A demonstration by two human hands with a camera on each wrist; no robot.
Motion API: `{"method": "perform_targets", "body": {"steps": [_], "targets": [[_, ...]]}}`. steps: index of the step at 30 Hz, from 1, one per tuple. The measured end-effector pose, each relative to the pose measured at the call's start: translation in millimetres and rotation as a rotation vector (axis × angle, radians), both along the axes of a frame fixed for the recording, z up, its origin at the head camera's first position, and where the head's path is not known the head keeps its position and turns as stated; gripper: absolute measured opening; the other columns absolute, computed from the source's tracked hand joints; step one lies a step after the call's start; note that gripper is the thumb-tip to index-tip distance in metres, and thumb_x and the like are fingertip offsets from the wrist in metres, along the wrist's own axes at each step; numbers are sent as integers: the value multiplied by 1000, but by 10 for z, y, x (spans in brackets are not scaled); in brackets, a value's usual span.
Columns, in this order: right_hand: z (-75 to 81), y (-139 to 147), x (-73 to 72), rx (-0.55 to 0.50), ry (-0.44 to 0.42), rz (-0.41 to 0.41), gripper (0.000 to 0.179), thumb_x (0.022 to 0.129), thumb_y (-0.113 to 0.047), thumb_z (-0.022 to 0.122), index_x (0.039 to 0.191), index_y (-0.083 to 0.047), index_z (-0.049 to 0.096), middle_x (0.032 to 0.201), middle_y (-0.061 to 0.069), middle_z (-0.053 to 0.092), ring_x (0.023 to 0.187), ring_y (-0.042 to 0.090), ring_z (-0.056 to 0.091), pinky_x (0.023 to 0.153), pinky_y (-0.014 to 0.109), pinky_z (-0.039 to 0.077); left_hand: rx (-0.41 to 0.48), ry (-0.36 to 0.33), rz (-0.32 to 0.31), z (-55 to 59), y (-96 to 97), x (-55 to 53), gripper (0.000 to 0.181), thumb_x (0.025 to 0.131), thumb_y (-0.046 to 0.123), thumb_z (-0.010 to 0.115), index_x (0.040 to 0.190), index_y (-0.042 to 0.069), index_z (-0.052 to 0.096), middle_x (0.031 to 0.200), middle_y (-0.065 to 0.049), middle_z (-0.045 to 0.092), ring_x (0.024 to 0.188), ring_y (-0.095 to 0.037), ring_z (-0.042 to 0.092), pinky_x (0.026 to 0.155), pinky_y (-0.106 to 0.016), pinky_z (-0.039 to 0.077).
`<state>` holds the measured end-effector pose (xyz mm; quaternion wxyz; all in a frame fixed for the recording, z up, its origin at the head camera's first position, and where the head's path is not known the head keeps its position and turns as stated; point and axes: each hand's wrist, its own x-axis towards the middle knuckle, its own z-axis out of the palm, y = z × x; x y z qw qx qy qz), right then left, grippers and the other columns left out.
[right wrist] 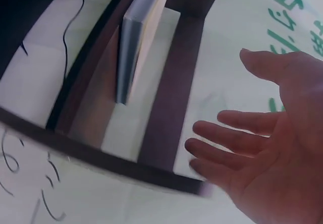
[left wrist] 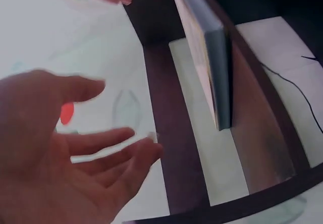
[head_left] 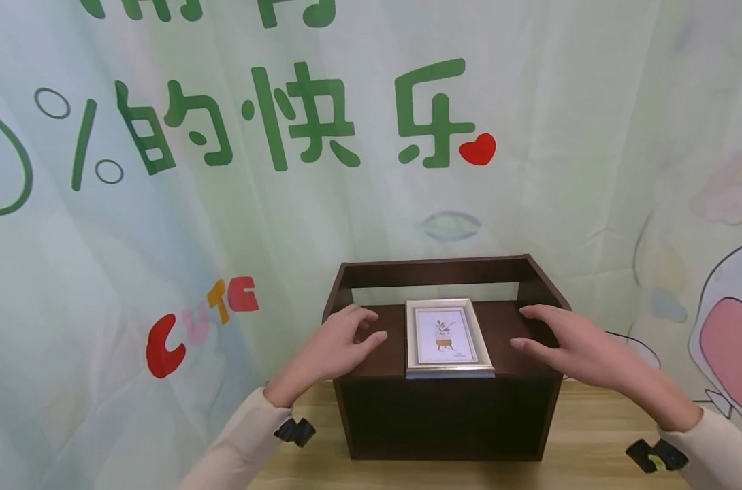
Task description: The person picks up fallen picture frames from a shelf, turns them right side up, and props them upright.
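Observation:
A picture frame [head_left: 447,337] with a pale silvery border and a plant print lies on the upper shelf of a dark brown wooden rack [head_left: 447,272]. To its left my left hand [head_left: 346,340] hovers over the shelf's left end, fingers loosely bent and nothing in them. On the other side my right hand [head_left: 570,344] is held over the rack's right end, thumb apart from the fingers, also holding nothing. Both wrist views show the frame's edge [left wrist: 218,77] on the shelf, apart from the fingers.
The rack stands on a light wood-grain surface [head_left: 297,463], its lower compartment [head_left: 447,418] dark inside. Behind it hangs a pale green curtain [head_left: 549,170] printed with green characters, a red heart [head_left: 478,149] and cartoon figures. Each sleeve carries a black strap piece at the wrist.

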<state>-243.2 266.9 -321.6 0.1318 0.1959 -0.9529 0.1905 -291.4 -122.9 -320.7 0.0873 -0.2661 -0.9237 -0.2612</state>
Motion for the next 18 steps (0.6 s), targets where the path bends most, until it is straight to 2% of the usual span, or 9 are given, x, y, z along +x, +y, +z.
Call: {"method": "perform_targets", "body": {"steps": [2,6,10,15,18], "targets": [[-25,-54,-81,-14,-24,5,69,100,-53,67,142,1,59,141,21,66,129,41,65,103,61,55,-21,-34,-19,2,23,-90,47,104,34,67,140,5,63,137,-14,67,123,-31,67,101,-48,59],[-83,-157,-271,-20,-52,17,69,99,-51,69,143,2,59,141,24,66,129,43,64,103,61,55,-37,-94,-19,-26,83,-261,53,106,36,63,148,5,56,149,-16,60,132,-34,63,109,-51,55],[-176,-228,-438,-24,-101,18,72,99,-47,70,146,6,54,144,29,62,130,46,63,103,62,55,-46,-133,-9,-118,177,-392,54,106,36,61,149,3,56,151,-17,60,138,-35,60,114,-53,50],[-292,-285,-611,-26,-152,-5,72,100,-43,70,148,7,51,147,31,59,132,46,62,105,62,54,-80,-128,-14,-263,319,-544,53,106,32,62,146,-2,58,146,-19,64,136,-34,61,114,-52,51],[-334,-315,-692,-21,-175,-24,74,100,-43,69,149,8,49,148,31,58,132,46,61,106,63,53,-78,-127,5,-336,403,-640,52,106,31,61,145,-3,57,145,-19,64,134,-34,63,112,-52,52]]}}
